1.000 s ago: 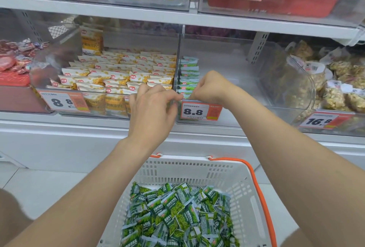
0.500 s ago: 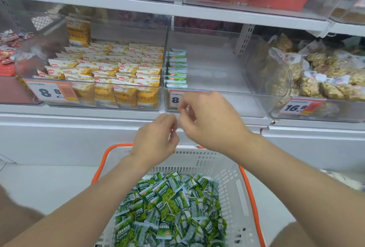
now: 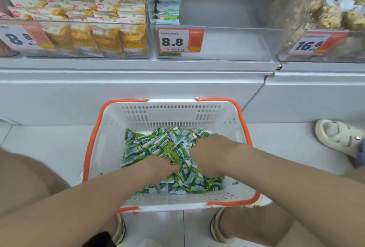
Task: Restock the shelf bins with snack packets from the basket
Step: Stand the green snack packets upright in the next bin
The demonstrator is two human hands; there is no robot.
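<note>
Left hand and right hand in basket, pressed into packets pile. All fingers buried under packets, can't tell if grasping or released. Basket on floor below shelf. Bin behind 8.8 tag: one row of same green packets against left wall.

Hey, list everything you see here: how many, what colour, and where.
basket: one, white with orange handles, on the floor
loose packets: many, green, piled in the basket
middle bin: one, clear, on the shelf
shelved packets: one row, green, middle bin's left side
yellow packets: many, yellow, left bin
price tags: three, white and orange, bin fronts
bagged snacks: several, beige, right bin
left hand, right hand: among the basket's packets, fingers hidden
</note>
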